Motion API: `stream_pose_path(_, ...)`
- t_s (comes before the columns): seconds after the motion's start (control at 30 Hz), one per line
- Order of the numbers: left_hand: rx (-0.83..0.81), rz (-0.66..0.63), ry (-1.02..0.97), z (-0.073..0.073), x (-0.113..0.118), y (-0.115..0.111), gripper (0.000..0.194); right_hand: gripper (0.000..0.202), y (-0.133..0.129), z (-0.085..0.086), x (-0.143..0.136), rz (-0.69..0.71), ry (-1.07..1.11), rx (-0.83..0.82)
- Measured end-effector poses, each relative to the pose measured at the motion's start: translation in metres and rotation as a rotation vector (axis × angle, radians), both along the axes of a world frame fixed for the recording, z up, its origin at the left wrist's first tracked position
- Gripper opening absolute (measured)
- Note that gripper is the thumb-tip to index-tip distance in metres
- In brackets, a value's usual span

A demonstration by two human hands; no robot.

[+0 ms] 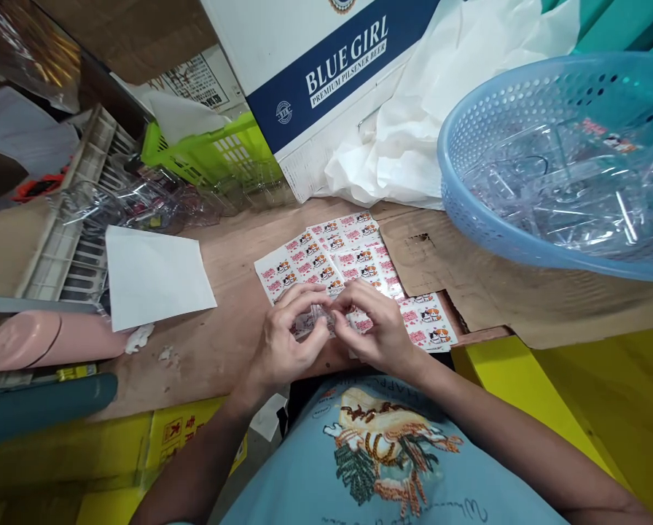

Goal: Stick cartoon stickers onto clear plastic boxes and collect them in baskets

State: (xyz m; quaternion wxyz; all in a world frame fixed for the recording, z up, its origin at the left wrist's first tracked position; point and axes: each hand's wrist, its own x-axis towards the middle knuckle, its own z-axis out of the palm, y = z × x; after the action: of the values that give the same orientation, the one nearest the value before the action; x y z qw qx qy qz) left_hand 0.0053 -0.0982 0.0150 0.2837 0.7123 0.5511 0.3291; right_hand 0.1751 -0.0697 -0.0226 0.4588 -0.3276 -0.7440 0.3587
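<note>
Sheets of stickers (359, 255) with cat pictures and pink lettering lie overlapping on the wooden table. Above their near edge, my left hand (291, 332) is curled, its fingers and thumb closed on a small clear plastic piece (308, 319). My right hand (373, 321) meets it from the right, thumb and forefinger pinched together at the piece's edge. Whatever lies between the right fingertips is too small to make out.
A blue basket (452, 175) of clear plastic containers stands at the right on cardboard. White paper (159, 277), a pink bottle (58, 339) and a green basket (200, 157) are at the left. Behind stands a beer box (337, 73).
</note>
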Motion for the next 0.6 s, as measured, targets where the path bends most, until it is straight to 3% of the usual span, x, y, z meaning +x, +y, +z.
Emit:
stream_pose_path(0.1,0.094,0.043,0.055,-0.003,0.012,0.006,0.015,0.009,0.007,-0.001,0.004,-0.008,0.056,-0.127)
stream_pose_path(0.27,0.154,0.033,0.191,0.003,0.028,0.021,0.01,0.008,0.011,-0.004,0.017,-0.053,0.145,-0.283)
stream_pose_path(0.6,0.215,-0.029,0.317,0.007,0.044,0.03,0.012,0.008,0.008,0.0,0.032,-0.147,0.079,-0.136)
